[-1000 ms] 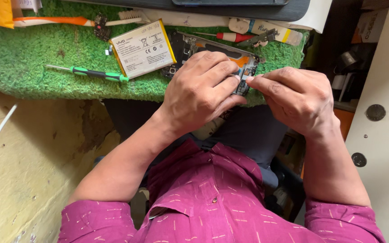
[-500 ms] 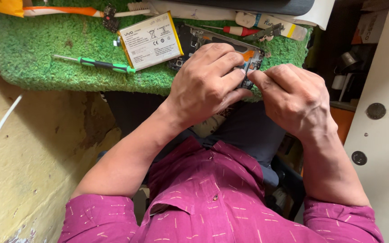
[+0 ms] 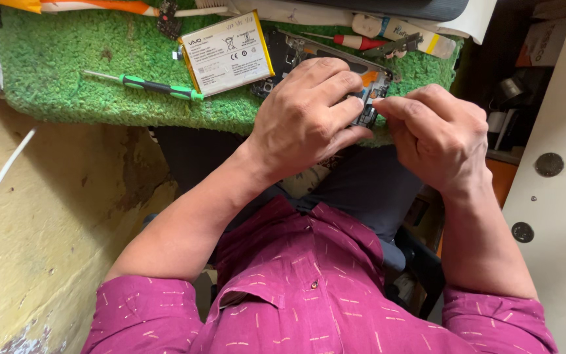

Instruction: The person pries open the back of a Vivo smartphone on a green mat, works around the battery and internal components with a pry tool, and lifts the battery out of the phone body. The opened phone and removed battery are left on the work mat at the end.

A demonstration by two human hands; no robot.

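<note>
An opened phone body (image 3: 296, 49) with bare circuit parts lies on a green fuzzy mat (image 3: 86, 98). My left hand (image 3: 306, 118) rests over the phone's near end, fingers curled and pressing it down. My right hand (image 3: 433, 134) meets it from the right, fingertips pinched at the phone's near corner; whether they hold some small part is hidden. A flat white phone battery (image 3: 226, 52) with a yellow edge lies just left of the phone, touching it.
A green-handled screwdriver (image 3: 149, 85) lies on the mat left of the battery. A red-handled tool (image 3: 358, 41) and a white tube (image 3: 404, 31) sit behind the phone. A yellow wall (image 3: 40, 216) drops below the mat. White panel (image 3: 558, 196) at right.
The view has shifted slightly, so the mat and tools sit a bit higher in frame. Both hands stay on the phone's near end, the right fingertips still pinched there.
</note>
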